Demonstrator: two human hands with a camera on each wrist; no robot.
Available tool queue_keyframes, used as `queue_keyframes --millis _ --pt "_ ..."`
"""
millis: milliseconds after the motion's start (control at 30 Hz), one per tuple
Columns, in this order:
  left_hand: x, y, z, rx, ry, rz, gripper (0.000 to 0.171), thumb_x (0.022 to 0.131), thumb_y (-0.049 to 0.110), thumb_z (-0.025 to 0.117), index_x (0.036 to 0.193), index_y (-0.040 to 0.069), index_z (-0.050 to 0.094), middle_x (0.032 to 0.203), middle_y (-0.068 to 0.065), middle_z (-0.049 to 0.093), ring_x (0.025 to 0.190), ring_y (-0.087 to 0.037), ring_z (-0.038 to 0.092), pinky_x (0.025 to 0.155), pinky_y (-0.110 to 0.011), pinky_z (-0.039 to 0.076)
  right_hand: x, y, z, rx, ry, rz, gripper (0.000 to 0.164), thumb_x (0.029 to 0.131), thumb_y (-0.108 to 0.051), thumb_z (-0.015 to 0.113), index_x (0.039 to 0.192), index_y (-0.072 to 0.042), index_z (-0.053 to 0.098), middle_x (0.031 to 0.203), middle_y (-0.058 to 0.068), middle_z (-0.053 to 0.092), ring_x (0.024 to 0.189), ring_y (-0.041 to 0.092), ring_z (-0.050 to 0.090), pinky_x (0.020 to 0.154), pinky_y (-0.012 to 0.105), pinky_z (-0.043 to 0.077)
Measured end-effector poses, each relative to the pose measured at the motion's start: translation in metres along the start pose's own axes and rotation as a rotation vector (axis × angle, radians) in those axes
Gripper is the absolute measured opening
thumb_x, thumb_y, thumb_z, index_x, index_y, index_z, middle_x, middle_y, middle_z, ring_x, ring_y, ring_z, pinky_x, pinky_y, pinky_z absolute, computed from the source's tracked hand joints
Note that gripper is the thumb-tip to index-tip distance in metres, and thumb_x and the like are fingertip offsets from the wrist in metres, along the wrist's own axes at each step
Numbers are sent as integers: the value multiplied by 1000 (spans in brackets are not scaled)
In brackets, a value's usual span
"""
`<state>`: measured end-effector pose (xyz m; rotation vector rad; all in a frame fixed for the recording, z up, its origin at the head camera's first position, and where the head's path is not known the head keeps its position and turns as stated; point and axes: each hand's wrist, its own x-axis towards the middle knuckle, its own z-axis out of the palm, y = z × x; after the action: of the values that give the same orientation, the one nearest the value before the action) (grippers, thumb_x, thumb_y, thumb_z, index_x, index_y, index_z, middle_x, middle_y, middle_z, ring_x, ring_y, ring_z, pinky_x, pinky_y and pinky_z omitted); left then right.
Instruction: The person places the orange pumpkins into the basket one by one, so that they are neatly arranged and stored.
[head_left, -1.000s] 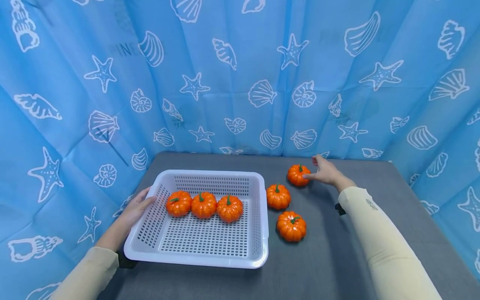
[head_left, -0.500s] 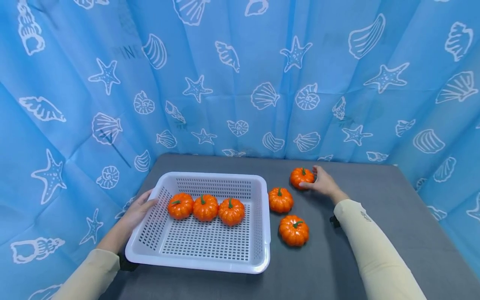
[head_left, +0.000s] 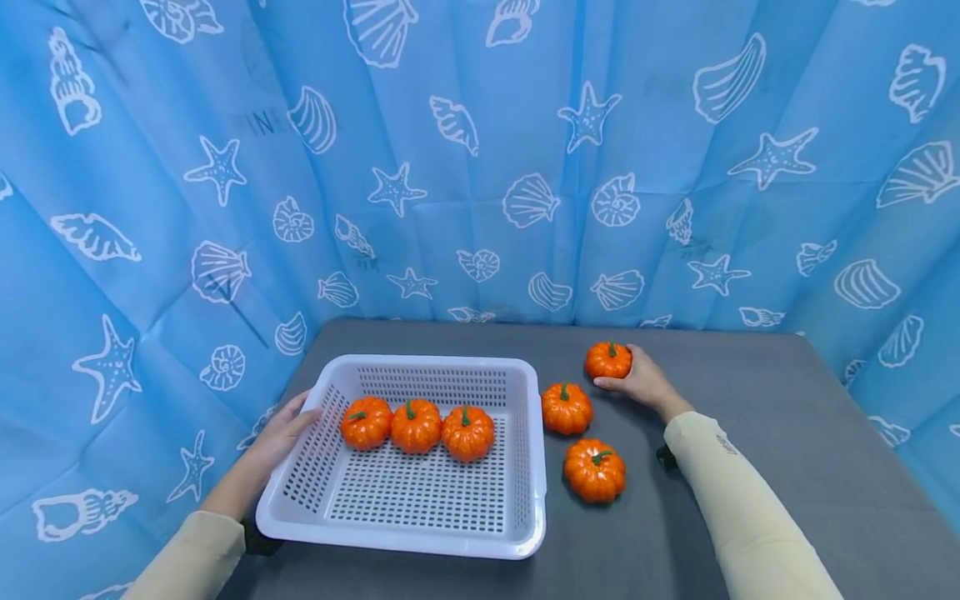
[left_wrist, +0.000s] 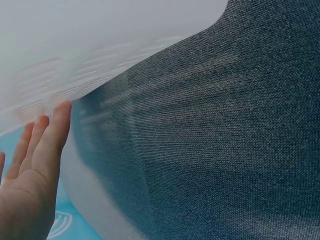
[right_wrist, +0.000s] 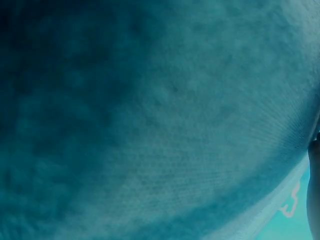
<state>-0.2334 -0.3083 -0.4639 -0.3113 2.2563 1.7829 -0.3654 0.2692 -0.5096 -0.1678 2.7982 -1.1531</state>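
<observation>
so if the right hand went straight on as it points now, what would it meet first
Likely the glossy, ribbed, green-stemmed orange pumpkin, farthest back on the grey table; the right hand has thumb and fingers curved round it, though exact contact is unclear.

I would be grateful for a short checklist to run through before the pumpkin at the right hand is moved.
1. Right hand grips the far pumpkin: ok, it appears held between thumb and fingers.
2. Far pumpkin lifted off the table: cannot tell.
3. Left hand at the basket: ok, at its left rim.
4. Room in the basket: ok, bare floor in front of the three pumpkins.
5. Direct low path to the basket: probably not ok, the middle pumpkin sits near that line.
6. Grip visible in the right wrist view: not ok, no pumpkin shows there.
</observation>
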Motion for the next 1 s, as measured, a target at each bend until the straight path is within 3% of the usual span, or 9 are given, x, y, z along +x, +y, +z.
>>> queue_keyframes --millis 467,1000 --pt "1 1 -2 -6 -21 5 70 97 47 45 153 29 8 144 -27 38 104 -31 65 79 -51 56 -1 -3 1 2 -1 -14 97 82 -43 71 143 9 17 138 32 34 119 43 42 105 58 35" --pt "3 1 -1 -22 1 0 74 95 50 48 153 28 8 145 -25 37 105 -32 64 79 -52 56 -1 -3 3 1 7 -4 94 84 -45 68 144 7 17 136 30 37 113 40 46 100 55 40"
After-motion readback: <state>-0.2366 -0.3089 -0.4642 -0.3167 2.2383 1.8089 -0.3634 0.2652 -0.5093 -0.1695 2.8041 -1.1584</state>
